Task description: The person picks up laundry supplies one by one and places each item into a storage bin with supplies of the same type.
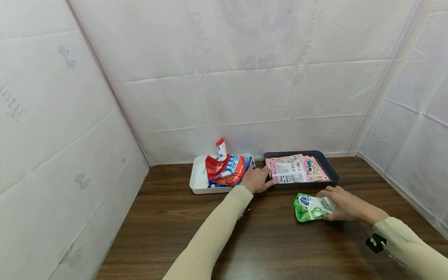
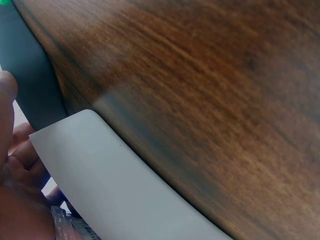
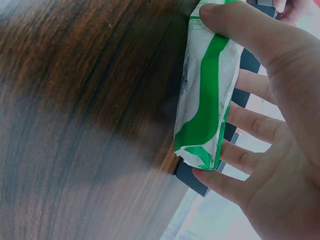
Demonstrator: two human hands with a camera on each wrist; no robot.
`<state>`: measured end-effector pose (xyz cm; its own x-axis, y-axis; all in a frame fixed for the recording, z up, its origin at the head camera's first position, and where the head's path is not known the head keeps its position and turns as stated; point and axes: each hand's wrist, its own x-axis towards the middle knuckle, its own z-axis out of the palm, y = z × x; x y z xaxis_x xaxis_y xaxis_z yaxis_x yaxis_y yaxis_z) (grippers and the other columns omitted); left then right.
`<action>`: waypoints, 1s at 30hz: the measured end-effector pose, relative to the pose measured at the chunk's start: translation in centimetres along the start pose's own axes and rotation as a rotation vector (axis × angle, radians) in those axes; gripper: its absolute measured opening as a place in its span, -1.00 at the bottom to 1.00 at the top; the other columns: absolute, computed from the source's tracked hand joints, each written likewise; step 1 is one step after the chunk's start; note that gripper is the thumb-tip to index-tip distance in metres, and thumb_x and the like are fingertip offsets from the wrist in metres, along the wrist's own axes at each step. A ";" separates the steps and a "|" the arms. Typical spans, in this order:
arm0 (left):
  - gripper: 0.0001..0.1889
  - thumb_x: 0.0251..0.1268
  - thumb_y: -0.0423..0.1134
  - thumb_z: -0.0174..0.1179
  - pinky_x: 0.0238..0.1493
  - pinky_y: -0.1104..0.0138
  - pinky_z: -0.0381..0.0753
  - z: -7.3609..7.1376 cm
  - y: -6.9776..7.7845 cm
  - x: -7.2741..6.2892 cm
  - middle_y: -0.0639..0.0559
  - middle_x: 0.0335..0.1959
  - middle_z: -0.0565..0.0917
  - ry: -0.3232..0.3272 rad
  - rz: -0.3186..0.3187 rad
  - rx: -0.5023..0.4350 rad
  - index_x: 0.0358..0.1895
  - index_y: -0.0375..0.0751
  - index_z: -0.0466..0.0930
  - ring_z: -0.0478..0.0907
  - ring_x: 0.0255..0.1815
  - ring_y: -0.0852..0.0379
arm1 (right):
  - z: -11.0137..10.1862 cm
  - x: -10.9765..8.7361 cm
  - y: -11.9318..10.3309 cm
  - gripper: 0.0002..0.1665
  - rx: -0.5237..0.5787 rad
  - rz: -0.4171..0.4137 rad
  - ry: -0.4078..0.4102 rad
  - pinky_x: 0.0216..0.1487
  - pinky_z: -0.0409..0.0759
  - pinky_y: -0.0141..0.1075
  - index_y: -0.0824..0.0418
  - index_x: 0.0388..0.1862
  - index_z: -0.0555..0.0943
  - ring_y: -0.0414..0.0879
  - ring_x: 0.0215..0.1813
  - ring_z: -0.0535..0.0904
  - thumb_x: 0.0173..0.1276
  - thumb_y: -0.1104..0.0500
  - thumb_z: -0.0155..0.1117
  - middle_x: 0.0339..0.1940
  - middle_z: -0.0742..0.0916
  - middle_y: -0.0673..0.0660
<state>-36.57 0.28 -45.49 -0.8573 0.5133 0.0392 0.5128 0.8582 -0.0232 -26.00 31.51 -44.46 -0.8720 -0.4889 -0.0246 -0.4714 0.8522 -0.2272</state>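
Note:
My right hand (image 1: 346,204) grips a green and white pouch (image 1: 313,207) by its right end, above the table in front of the dark tray (image 1: 329,168). In the right wrist view, the thumb (image 3: 215,15) lies on one face of the pouch (image 3: 212,90) and the fingers are behind it. My left hand (image 1: 256,179) rests where the dark tray and the white tray (image 1: 197,177) meet, its fingertips beside a red and blue bag (image 1: 232,169). The left wrist view shows its thumb (image 2: 7,87) at the dark tray's rim; its other fingers are partly hidden behind the white tray's wall.
Pink packets (image 1: 295,169) lie stacked in the dark tray. Under the red and blue bag, a dark blue package (image 1: 214,184) shows in the white tray. Both trays stand at the back of the brown wooden table (image 1: 164,221), close to a white sheet wall (image 1: 168,116).

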 end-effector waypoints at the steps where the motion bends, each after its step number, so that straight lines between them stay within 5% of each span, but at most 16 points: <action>1: -0.32 0.48 0.33 0.04 0.58 0.07 0.18 0.0 0.0 0.0 0.05 0.35 0.61 0.000 0.000 0.000 0.45 -0.03 0.45 0.63 0.25 0.12 | 0.0 0.0 0.0 -0.25 -0.003 -0.004 0.005 -0.05 0.62 0.09 0.06 0.14 0.65 0.04 0.00 0.53 -0.02 -0.15 0.69 -0.01 0.63 0.03; 30: -0.32 0.49 0.34 0.00 0.59 0.05 0.14 0.1 0.1 0.0 0.04 0.34 0.62 -0.005 -0.004 -0.001 0.44 -0.04 0.44 0.62 0.26 0.12 | -0.8 -0.5 -0.4 -0.38 -0.027 0.011 0.011 -0.06 0.59 0.12 0.10 0.06 0.64 0.04 -0.03 0.53 0.02 0.00 0.67 0.00 0.70 0.07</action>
<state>-36.52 0.33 -45.58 -0.8594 0.5101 0.0339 0.5096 0.8601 -0.0225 -25.49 31.57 -43.59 -0.8785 -0.4774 -0.0161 -0.4649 0.8623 -0.2005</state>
